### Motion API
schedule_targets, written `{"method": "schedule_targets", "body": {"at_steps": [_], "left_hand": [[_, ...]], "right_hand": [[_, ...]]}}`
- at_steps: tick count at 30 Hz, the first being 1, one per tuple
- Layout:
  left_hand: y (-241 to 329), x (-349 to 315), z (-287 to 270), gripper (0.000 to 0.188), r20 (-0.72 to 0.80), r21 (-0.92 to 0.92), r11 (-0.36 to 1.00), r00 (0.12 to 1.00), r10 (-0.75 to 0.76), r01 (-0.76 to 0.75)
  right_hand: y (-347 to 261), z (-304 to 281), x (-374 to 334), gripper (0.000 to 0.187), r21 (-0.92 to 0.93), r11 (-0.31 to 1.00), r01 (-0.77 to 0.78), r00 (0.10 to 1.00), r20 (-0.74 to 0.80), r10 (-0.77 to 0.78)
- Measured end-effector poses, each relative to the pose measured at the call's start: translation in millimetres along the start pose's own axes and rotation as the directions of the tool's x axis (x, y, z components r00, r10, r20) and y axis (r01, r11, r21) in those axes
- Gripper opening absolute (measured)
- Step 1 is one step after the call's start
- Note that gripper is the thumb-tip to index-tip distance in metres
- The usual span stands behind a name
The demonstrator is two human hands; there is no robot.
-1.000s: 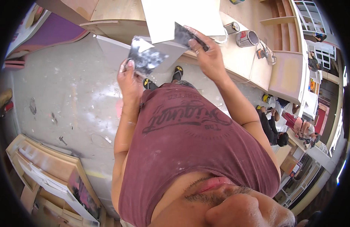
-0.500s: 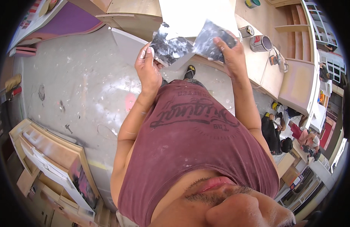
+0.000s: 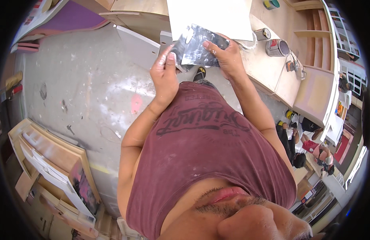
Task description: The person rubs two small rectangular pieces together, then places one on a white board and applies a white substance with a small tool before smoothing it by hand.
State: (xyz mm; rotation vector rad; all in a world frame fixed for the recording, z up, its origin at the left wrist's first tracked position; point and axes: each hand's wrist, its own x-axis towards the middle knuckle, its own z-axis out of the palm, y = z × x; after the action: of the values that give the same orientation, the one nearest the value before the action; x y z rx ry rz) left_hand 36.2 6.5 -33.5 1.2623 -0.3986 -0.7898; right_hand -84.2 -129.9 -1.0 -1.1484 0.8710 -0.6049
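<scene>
A dark grey, paint-smeared sheet of abrasive paper (image 3: 199, 50) is held up in front of the chest, above the edge of a pale plywood workbench (image 3: 269, 68). It is pinched at its lower left edge by the left hand (image 3: 166, 76), thumb closed over the paper, while its right side is gripped by the right hand (image 3: 227, 56), fingers curled over the upper edge. The sheet is judged light, thin and limp, easily creased or torn, so it is best taken by opposite edges. Behind it a white rectangular panel (image 3: 211, 18) is seen, and further right an open paint tin (image 3: 277, 47); below lies a dusty concrete floor (image 3: 85, 88).
</scene>
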Motion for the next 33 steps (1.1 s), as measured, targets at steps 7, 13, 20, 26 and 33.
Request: {"method": "schedule_targets", "body": {"at_steps": [7, 13, 20, 26, 33], "left_hand": [[-11, -15, -28, 0.03, -0.019, 0.188, 0.982, 1.0, -0.013, 0.017], [-18, -13, -51, 0.034, -0.321, -0.325, 0.946, 0.94, -0.112, 0.002], [-19, -30, -79, 0.034, -0.389, -0.335, 0.939, 0.919, -0.062, -0.079], [-23, -35, -99, 0.036, -0.4, -0.34, 0.939, 0.911, -0.101, -0.046], [-21, -14, -106, 0.035, -0.298, -0.388, 0.922, 0.945, -0.133, 0.007]], "right_hand": [[-43, -16, 48, 0.043, -0.52, 0.802, 0.293, 0.939, -0.002, -0.345], [-92, -50, 189, 0.039, -0.877, 0.253, 0.409, 0.867, 0.286, -0.408], [-86, -22, 280, 0.052, -0.905, -0.011, 0.426, 0.904, 0.426, -0.028], [-68, -14, 257, 0.054, -0.89, -0.132, 0.437, 0.886, 0.451, -0.108], [-8, -29, 152, 0.061, -0.875, -0.254, 0.413, 0.863, 0.465, -0.198]]}}
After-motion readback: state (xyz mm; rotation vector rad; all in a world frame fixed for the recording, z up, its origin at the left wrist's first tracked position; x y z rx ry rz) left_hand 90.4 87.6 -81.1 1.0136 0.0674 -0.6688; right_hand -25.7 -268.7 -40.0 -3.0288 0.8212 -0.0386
